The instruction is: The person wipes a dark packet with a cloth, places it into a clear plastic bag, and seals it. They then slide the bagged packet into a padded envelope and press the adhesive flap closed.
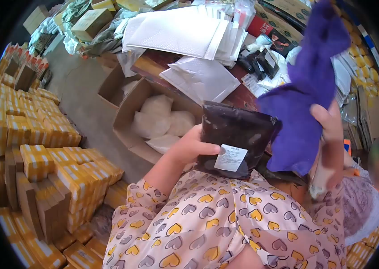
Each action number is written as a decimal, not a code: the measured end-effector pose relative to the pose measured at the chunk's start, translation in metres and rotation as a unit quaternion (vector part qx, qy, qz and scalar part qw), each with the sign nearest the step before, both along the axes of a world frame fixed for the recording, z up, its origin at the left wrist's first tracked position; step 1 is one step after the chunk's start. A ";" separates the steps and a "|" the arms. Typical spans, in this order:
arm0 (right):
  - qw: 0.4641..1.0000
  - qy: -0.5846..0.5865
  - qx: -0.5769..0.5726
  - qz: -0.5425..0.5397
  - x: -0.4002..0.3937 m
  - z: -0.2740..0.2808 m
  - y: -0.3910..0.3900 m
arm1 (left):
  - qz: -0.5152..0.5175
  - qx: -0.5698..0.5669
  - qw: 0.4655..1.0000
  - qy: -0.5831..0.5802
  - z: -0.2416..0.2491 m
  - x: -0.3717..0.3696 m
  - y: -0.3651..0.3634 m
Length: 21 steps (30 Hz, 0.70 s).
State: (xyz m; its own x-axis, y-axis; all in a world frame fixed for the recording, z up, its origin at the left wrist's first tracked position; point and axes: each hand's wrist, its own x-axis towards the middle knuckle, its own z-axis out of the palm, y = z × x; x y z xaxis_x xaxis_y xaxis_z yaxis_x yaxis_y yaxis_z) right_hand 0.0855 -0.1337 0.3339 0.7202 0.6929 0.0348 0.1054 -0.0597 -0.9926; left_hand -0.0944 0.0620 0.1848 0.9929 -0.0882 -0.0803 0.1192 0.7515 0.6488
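Note:
My left hand (197,145) grips the left edge of a dark, flat plastic packet (238,130), its thumb lying on the front beside a white printed label (231,158). To the right, my right hand (328,117) is closed on a purple cloth (294,130), which hangs below the hand and also stretches up to the top of the view. The cloth's left edge meets or overlaps the packet's right side. Part of the fingers of my right hand is hidden or blurred.
An open cardboard box (124,119) with whitish bags stands beyond my left hand. White padded envelopes (176,33) and small black packets (265,62) cover a table. Yellow-taped boxes (70,179) are stacked at the left. A white netted bundle (366,204) is at the right.

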 end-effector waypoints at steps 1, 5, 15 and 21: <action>0.995 -0.015 -0.059 0.082 -0.002 0.014 0.018 | -0.017 0.022 0.999 0.019 0.002 0.005 -0.001; 0.821 -0.309 -0.319 0.360 -0.016 -0.003 0.097 | -0.080 0.091 0.992 0.048 0.002 0.020 -0.012; 0.976 -0.148 -0.115 0.113 -0.009 -0.142 0.063 | 0.132 -0.274 0.920 0.249 -0.057 0.003 -0.047; 0.890 -0.299 -0.254 0.232 -0.034 -0.087 0.044 | 0.253 -0.266 0.911 0.189 -0.050 0.013 -0.032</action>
State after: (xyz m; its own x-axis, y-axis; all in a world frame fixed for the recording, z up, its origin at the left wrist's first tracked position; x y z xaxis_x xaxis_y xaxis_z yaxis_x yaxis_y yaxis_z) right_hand 0.0511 -0.0896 0.2471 0.3115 0.9462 -0.0876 0.7356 -0.2984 -0.6081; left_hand -0.0814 0.0300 0.1343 0.8280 0.2466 -0.5036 -0.1903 0.9684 0.1614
